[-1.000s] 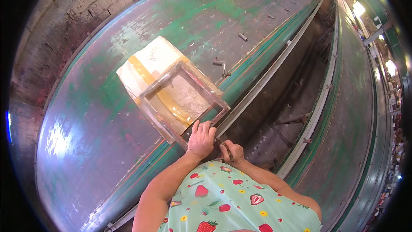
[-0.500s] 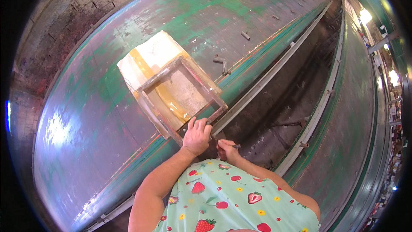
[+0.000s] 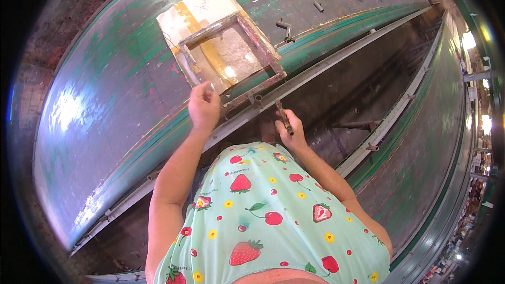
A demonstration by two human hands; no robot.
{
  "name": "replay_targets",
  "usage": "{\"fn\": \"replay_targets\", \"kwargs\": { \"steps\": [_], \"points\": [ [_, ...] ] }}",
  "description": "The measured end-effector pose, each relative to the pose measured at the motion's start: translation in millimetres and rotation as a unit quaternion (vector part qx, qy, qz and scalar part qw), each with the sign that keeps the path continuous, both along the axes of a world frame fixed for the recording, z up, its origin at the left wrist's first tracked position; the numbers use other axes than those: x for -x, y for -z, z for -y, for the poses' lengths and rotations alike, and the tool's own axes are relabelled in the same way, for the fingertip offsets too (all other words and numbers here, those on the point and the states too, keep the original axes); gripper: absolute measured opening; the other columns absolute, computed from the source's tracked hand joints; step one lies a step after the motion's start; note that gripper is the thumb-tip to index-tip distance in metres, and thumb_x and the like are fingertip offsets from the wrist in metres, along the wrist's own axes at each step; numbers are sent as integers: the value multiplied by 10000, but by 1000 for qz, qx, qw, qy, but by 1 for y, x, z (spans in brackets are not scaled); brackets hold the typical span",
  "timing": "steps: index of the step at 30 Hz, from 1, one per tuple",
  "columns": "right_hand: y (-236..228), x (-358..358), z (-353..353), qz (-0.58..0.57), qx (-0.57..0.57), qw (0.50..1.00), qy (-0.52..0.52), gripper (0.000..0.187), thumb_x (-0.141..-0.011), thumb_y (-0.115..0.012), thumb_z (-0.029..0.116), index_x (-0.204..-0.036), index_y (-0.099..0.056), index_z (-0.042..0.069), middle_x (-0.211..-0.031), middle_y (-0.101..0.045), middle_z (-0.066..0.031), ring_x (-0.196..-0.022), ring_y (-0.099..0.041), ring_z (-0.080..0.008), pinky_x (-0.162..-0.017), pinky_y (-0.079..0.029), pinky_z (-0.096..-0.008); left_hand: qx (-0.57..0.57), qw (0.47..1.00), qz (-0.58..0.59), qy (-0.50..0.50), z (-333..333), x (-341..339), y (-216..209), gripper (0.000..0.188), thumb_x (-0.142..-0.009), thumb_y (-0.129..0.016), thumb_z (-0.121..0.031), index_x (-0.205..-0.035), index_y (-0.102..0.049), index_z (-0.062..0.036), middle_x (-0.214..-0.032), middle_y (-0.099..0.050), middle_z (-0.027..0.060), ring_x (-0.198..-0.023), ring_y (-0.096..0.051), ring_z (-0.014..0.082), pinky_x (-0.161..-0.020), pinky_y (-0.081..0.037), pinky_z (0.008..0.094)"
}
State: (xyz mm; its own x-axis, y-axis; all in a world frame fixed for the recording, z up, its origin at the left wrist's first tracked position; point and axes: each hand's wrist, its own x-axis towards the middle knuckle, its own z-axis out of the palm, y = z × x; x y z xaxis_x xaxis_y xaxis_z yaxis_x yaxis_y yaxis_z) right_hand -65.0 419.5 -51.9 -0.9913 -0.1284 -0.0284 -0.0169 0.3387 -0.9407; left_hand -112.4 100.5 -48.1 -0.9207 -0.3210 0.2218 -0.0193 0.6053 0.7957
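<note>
A worn rectangular frame (image 3: 190, 66) lies over a white slab (image 3: 208, 4) with a strip of brown tape, at the near edge of the long table. My left hand (image 3: 204, 109) is closed at the frame's near left corner, with fingers curled over its side rail; the fingertips are partly hidden. Off the table edge, my right hand (image 3: 293, 129) grips a short dark metal rod (image 3: 284, 118), held upright at a slant. A small round pipe end (image 3: 258, 98) sits by the frame's near side, between my hands.
Green and grey paint stains cover the long table (image 3: 126, 63). An L-shaped metal piece (image 3: 284, 27) and a short metal tube (image 3: 318, 6) lie farther along it. A metal rail (image 3: 336, 73) edges the dark gap before a second table (image 3: 400, 200). Lights hang at the right.
My left hand has moved from the frame's near rail to its left corner. My right hand has shifted away from the frame with the rod, which now points upward. The view has tilted.
</note>
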Motion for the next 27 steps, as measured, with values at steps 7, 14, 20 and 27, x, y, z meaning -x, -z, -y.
{"fn": "replay_targets", "kwargs": {
  "steps": [7, 14, 20, 27],
  "points": [
    [-64, 42, 14, -449, 6, 893, 9, 197, -1083, -748, 194, -1175, -705, 25, -963, -778, -107, -883, -738, -364, -878, -588, -496, -75, 986, 135, -61, 9, 0, 57, 751, -1033, -851, -350, -1608, -576, 48, -718, -700, 84, -532, -681, 221, -539, -557, 418],
    [4, 1, 14, -16, -222, 969, -106, 268, -1110, -729, 316, -1070, -658, 61, -854, -742, -265, -817, -747, -518, -734, -562, -644, -16, 995, 73, -62, 7, -3, 65, 731, -1029, -856, -354, -1555, -607, 87, -696, -704, 110, -517, -666, 210, -526, -534, 421],
    [13, 5, 18, -111, -38, 977, -177, 173, -1061, -795, 213, -1158, -774, 71, -885, -750, -227, -866, -748, -469, -769, -596, -523, -146, 982, 110, -46, 7, -5, 62, 720, -1046, -871, -333, -1584, -603, 64, -730, -711, 47, -495, -588, 122, -454, -466, 345],
    [0, 29, 41, 37, 49, 995, -82, 261, -1073, -808, 222, -968, -695, 11, -795, -660, -169, -707, -658, -320, -685, -520, -459, -149, 982, 106, -38, 8, -7, 56, 877, -1036, -889, -342, -1687, -484, 82, -715, -696, 49, -490, -592, 121, -431, -468, 331]
  ]
}}
